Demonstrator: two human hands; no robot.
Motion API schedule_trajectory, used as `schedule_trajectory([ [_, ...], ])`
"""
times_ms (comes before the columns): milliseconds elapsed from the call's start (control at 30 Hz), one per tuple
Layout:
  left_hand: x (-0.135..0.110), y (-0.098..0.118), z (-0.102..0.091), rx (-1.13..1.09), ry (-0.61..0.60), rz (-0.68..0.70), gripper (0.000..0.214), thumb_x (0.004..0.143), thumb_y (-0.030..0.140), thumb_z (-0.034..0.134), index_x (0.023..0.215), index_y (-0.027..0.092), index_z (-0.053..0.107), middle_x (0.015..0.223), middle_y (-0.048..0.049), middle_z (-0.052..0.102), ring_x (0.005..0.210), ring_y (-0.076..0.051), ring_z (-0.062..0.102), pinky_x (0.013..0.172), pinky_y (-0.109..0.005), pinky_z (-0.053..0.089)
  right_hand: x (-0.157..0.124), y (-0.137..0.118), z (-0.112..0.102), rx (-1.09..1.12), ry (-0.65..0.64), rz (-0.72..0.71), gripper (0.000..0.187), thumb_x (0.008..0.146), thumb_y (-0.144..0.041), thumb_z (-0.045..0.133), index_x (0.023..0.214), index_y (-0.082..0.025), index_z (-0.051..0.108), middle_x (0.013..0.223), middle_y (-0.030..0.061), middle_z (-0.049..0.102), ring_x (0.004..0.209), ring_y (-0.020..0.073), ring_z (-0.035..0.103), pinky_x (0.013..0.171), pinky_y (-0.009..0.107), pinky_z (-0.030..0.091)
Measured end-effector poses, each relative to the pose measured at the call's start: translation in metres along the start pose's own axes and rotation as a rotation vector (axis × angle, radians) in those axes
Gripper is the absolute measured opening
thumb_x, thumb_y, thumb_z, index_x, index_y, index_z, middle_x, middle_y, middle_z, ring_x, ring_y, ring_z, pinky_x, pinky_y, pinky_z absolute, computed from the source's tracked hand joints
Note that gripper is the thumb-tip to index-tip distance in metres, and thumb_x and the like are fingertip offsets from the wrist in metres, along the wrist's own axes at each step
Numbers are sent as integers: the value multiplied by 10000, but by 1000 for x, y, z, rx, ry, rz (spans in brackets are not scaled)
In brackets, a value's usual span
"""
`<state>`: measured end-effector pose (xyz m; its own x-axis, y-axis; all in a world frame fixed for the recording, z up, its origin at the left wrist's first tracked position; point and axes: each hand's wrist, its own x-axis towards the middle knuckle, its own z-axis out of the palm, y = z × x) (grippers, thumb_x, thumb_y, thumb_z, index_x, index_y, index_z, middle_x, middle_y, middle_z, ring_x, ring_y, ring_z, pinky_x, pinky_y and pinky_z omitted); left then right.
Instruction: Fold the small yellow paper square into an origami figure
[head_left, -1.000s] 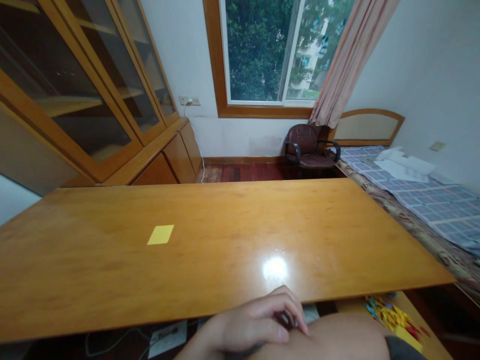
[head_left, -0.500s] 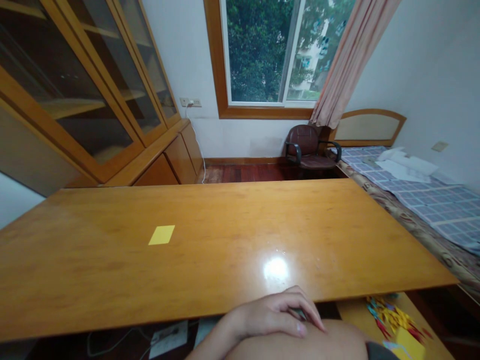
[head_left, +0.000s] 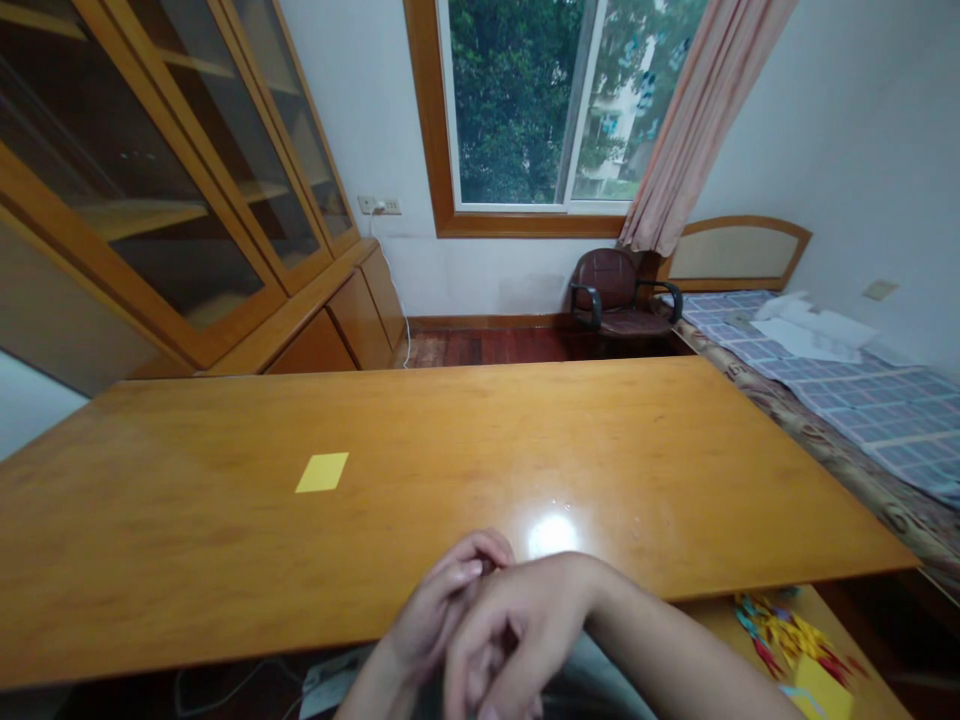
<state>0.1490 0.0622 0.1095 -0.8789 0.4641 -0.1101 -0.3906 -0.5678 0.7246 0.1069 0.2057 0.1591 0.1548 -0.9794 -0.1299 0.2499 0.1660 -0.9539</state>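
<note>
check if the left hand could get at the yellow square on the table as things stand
Probably yes: only bare tabletop shows between the left hand and the yellow square, which lies uncovered. The right hand overlaps the left in view, but off that path.

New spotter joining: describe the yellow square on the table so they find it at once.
Find the big wooden table across the foreground. Left of its middle lies a flat yellow square. Unlike the yellow piece at lower right, below tabletop level, it lies on the surface itself.
</note>
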Motion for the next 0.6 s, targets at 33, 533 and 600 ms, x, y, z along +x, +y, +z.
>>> schedule_trajectory([
  [33,2,-5,-1,-23,92,15,196,820,321,596,880,144,653,902,-66,591,848,-184,549,793,-304,437,-5,0,-7,83,163,-78,399,761,-497,715,942,-146,654,650,-16,633,550,119,616,546,225,504],
  [533,40,-54,71,1364,87,363,426,820,161,562,1237,249,555,1354,-106,433,1292,-296,367,1087,-510,372,-34,41,-152,517,1937,-928,214,652,-310,676,763,-167,560,526,-95,429,432,38,345,403,157,228],
  [600,33,-68,79,1377,26,340,477,800,141,557,1264,250,527,1326,-111,457,1252,-294,407,1054,-496,410,-49,40,-164,499,2054,-947,200,646,-294,668,749,-167,551,524,-97,417,425,35,331,395,153,217],
])
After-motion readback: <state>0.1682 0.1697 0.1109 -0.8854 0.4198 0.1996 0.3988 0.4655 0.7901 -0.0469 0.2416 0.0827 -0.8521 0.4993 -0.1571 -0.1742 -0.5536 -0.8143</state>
